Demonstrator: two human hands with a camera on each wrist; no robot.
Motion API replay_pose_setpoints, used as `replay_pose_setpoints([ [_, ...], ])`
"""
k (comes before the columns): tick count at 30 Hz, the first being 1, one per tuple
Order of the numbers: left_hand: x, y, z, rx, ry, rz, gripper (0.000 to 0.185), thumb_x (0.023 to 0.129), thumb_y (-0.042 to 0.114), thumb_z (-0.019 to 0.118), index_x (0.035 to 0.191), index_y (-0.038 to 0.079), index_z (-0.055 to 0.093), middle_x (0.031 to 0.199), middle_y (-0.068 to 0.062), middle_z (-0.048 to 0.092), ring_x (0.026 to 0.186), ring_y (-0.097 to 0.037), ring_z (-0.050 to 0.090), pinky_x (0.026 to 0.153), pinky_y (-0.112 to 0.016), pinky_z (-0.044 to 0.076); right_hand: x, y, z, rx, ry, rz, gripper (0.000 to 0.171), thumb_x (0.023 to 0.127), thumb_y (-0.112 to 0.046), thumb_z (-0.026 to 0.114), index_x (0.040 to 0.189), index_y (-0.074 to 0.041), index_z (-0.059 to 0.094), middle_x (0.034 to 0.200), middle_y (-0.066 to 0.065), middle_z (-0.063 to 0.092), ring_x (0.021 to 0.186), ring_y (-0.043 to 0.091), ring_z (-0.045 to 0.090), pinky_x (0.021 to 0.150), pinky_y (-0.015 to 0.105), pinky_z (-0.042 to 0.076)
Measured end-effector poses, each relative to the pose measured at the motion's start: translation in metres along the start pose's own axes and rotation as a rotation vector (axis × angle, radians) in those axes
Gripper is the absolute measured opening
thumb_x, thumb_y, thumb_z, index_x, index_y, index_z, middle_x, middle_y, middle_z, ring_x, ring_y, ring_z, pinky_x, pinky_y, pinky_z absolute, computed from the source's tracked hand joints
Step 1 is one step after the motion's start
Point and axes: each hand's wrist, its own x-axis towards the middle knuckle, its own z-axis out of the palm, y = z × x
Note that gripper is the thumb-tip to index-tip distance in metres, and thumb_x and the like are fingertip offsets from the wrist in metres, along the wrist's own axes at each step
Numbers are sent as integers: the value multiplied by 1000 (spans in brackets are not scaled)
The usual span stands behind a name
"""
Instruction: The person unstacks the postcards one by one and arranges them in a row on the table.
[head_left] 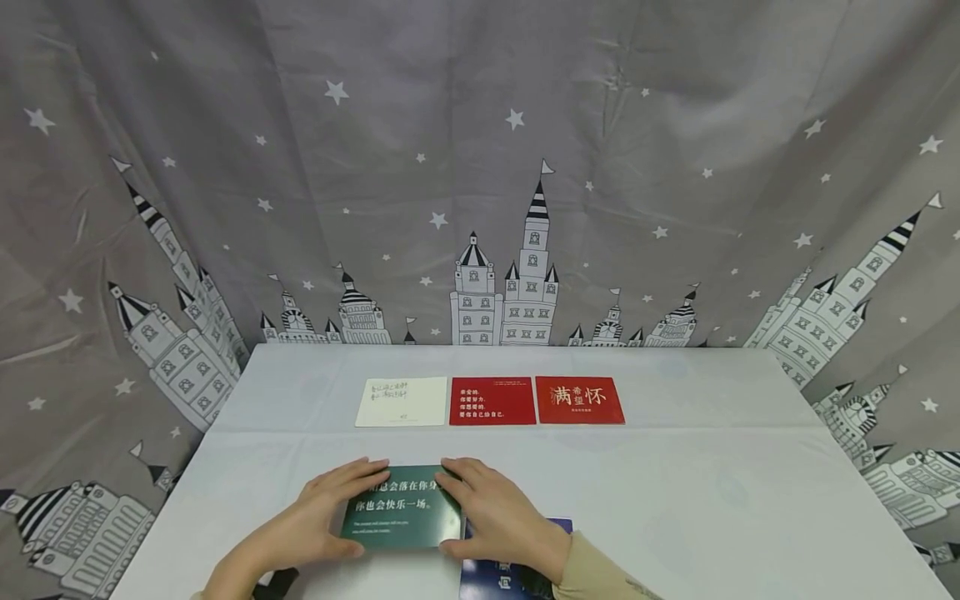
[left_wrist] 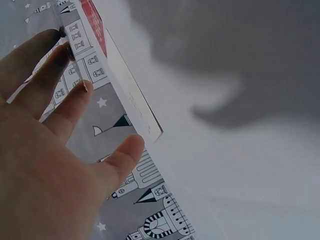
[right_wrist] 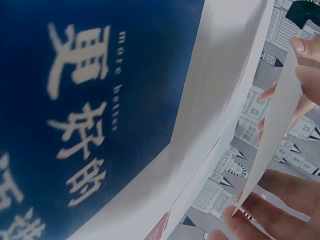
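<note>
A green card (head_left: 405, 521) with white writing is held between both hands, close over the near part of the white table. My left hand (head_left: 322, 517) grips its left side, fingers at the top edge and thumb at the bottom corner. On the other side, my right hand (head_left: 504, 515) grips the right edge, also between fingers and thumb. The right wrist view shows the card's pale underside (right_wrist: 275, 130) lifted and tilted. A dark blue card (head_left: 487, 579) with white characters lies under the right forearm, partly hidden by it.
Farther back, a cream card (head_left: 401, 402) with handwriting, a red card (head_left: 492, 402) and another red card (head_left: 580, 400) lie in a row on the white table (head_left: 712, 500). Behind the table hangs a grey curtain (head_left: 390, 117) printed with castles and stars.
</note>
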Motion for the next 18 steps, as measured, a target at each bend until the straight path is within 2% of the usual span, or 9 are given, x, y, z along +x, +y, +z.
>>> replay_pose_setpoints([
  [6, 0, -5, -4, 5, -6, -13, 84, 65, 26, 85, 140, 10, 50, 146, -13, 40, 134, -45, 29, 97, -72, 20, 8, -3, 3, -23, -24, 18, 78, 80, -54, 69, 139, -7, 49, 142, 9, 45, 129, 21, 43, 104, 31, 38],
  [13, 0, -12, -8, 35, 10, 18, 85, 63, 22, 86, 138, 6, 50, 144, -16, 42, 131, -46, 32, 93, -74, 24, 15, -4, 7, -54, 0, 7, 77, 79, -54, 68, 138, -7, 51, 141, 9, 47, 128, 20, 44, 104, 28, 37],
  [18, 0, -17, -11, 36, 11, 15, 86, 62, 20, 86, 139, 5, 50, 144, -18, 41, 131, -47, 32, 92, -74, 24, 22, -6, 7, -59, -6, 7, 77, 79, -54, 69, 138, -6, 51, 141, 9, 47, 128, 21, 44, 104, 28, 37],
])
